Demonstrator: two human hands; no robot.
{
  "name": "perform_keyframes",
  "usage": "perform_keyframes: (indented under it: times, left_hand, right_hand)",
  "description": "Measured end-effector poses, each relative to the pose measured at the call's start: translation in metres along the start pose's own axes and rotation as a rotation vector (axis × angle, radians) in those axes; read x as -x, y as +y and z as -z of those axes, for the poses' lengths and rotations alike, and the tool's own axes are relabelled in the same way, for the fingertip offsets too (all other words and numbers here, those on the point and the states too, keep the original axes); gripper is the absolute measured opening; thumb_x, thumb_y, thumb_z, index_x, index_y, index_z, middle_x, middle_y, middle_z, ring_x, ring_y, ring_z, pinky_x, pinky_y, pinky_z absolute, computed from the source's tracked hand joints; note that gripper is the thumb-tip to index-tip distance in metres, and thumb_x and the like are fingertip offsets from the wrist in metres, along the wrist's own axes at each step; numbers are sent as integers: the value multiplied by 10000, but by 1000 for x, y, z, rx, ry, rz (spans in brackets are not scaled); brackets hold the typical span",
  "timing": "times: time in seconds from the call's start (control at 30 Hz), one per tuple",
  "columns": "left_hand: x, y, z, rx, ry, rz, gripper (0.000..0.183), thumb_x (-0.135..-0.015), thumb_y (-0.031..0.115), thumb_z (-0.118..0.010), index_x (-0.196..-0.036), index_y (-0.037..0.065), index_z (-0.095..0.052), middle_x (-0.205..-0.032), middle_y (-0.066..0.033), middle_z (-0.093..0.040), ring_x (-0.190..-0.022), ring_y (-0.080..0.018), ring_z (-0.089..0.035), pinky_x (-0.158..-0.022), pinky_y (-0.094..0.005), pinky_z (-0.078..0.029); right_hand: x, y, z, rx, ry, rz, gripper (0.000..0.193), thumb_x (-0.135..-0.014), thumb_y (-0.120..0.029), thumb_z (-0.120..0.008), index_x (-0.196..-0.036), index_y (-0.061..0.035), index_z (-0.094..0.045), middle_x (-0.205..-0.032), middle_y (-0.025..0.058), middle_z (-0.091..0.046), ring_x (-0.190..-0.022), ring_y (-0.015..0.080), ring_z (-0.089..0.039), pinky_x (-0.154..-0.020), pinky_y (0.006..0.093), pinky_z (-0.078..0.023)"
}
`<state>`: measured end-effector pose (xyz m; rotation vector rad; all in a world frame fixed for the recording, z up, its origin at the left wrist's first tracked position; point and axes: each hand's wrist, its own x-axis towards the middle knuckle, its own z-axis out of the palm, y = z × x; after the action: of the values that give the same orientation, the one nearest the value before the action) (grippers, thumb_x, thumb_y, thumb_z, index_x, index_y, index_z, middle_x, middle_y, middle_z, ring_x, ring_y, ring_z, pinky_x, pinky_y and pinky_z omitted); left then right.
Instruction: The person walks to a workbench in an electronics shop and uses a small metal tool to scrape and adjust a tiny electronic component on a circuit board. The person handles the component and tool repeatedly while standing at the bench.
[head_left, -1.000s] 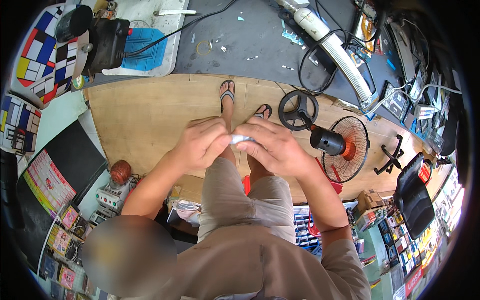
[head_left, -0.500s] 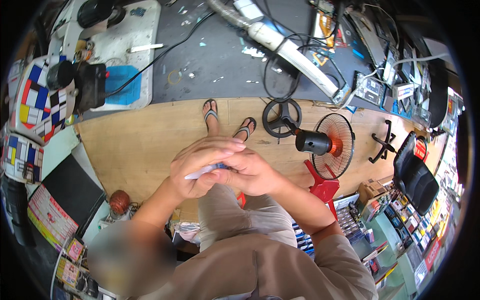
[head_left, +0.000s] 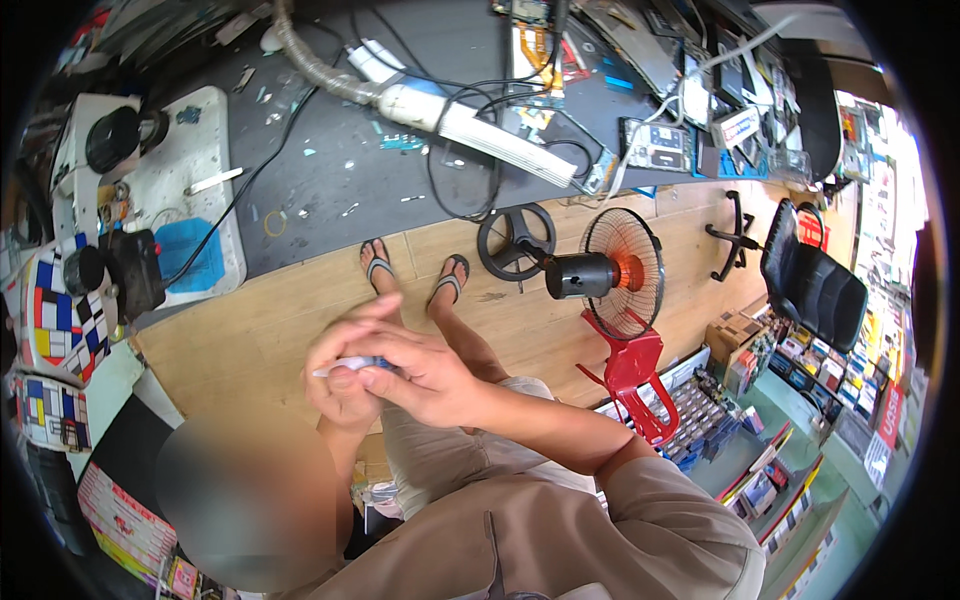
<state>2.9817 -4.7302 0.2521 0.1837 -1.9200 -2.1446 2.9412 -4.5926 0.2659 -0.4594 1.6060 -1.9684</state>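
Note:
In front of my body, above the floor, my two hands are cupped together around a small thin whitish-lilac item with a blue part (head_left: 350, 365). My left hand (head_left: 328, 350) curls round its left end, the thumb pressed beside it. From the right, my right hand (head_left: 430, 375) closes over the item, its fingers overlapping those of the left. Only a pale strip and a bit of blue show between the thumbs, so I cannot make out its kind.
Ahead stands a dark workbench (head_left: 330, 225) with scraps, cables, a white lamp arm (head_left: 500, 140) and opened devices. A fan (head_left: 622, 272), a red plastic chair (head_left: 635, 375) and a black office chair (head_left: 815, 280) stand to the right. A microscope (head_left: 110, 140) is at the left.
The view has turned, so the bench and fan appear further left. My hands stay together round the item; the fingers have shifted, and the right hand's back now faces up more.

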Motion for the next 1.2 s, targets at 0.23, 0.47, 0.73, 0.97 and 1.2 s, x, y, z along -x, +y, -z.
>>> perform_keyframes:
  times: [0.23,0.47,0.73,0.97,1.2]
  left_hand:
    - [-2,3,-32,247,48,239,1026,-1066,686,-540,-1642,-109,-240,-1649,-331,-395,-1521,-437,-455,-1250,-546,-382]
    - [6,4,-23,188,99,379,771,-1152,587,-415,-1499,-101,-445,-1557,-302,-481,-1463,-390,-518,-1175,-516,-486]
    - [3,-2,-8,-173,49,228,332,-1196,335,-451,-1165,14,-527,-1271,-172,-648,-1163,-235,-662,-1017,-418,-566]
    - [-6,14,-11,-531,-145,13,339,-1171,345,-522,-1148,10,-562,-980,-105,-706,-823,-218,-695,-740,-376,-564]
    - [-20,32,-19,-584,-209,-165,346,-1086,334,-673,-1139,-8,-674,-987,-194,-746,-848,-382,-756,-733,-453,-591]
  right_hand:
    - [-18,0,4,370,248,267,306,-930,-104,-777,-1236,-89,-783,-1483,148,-520,-1342,359,-480,-1117,473,-419]
    - [-14,1,-6,533,313,225,368,-981,-122,-711,-1342,-142,-774,-1581,172,-475,-1423,364,-446,-1177,487,-350]
    - [-9,-29,17,496,264,242,537,-967,-191,-768,-1464,-20,-658,-1410,172,-559,-1217,349,-576,-1056,464,-444]
    - [-23,-61,43,535,120,342,291,-930,-177,-830,-1180,-30,-811,-985,80,-594,-899,262,-590,-769,396,-505]
    - [-29,-86,42,322,137,351,262,-1067,-192,-689,-1199,15,-780,-1249,164,-731,-1064,310,-698,-973,396,-557]
